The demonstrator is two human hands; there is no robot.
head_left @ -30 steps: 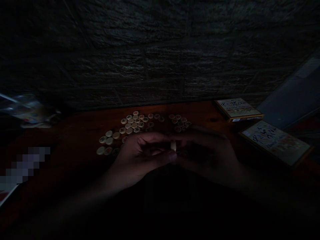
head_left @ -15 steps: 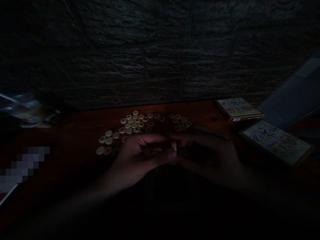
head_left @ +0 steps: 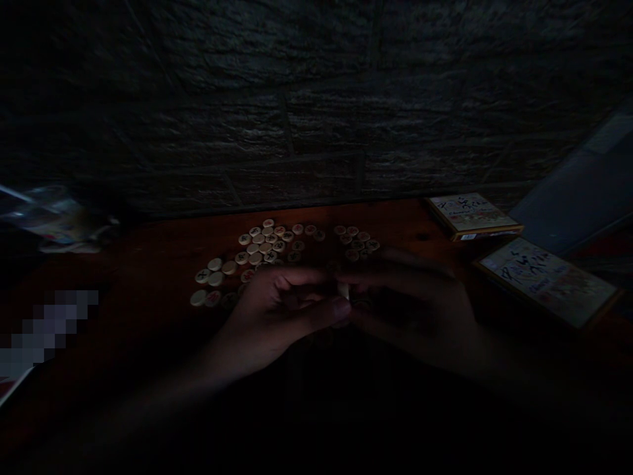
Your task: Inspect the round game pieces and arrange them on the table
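Observation:
In the dim light, a pale Chinese chess piece (head_left: 343,289) stands on edge between my two hands. My left hand (head_left: 277,313) pinches it, thumb at the near side and forefinger at the far side. From the right, my right hand (head_left: 420,297) closes on the same piece with its thumb and fingers; its fingertips are dark and partly hidden. Just beyond my hands, many round chess pieces with red or black characters (head_left: 270,256) lie loosely on the wooden table (head_left: 163,247), some showing plain faces. A smaller group of pieces (head_left: 352,232) lies beyond my right hand.
Two flat boxes with printed lids, a far box (head_left: 469,210) and a near box (head_left: 548,280), lie at the right. A clear plastic-looking item (head_left: 59,214) stands at the far left. A dark stone wall (head_left: 316,112) rises behind the table.
Almost nothing has moved. The fingers of my right hand have shifted slightly at the piece, while my left hand keeps its pinch in the same place.

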